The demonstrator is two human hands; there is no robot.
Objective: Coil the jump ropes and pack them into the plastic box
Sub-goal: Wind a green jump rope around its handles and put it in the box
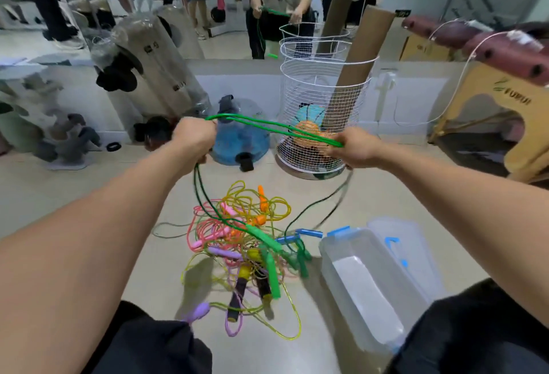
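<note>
Hands are raised at mid-frame, both closed on the green rope (267, 127): left hand (193, 136) fisted around one end of its folded strands, right hand (352, 145) gripping the other. Rope tails drop from both hands to the tangled pile (243, 243) on the floor at lower centre. Right of the pile sits the open box (365, 281), well below the right hand.
</note>
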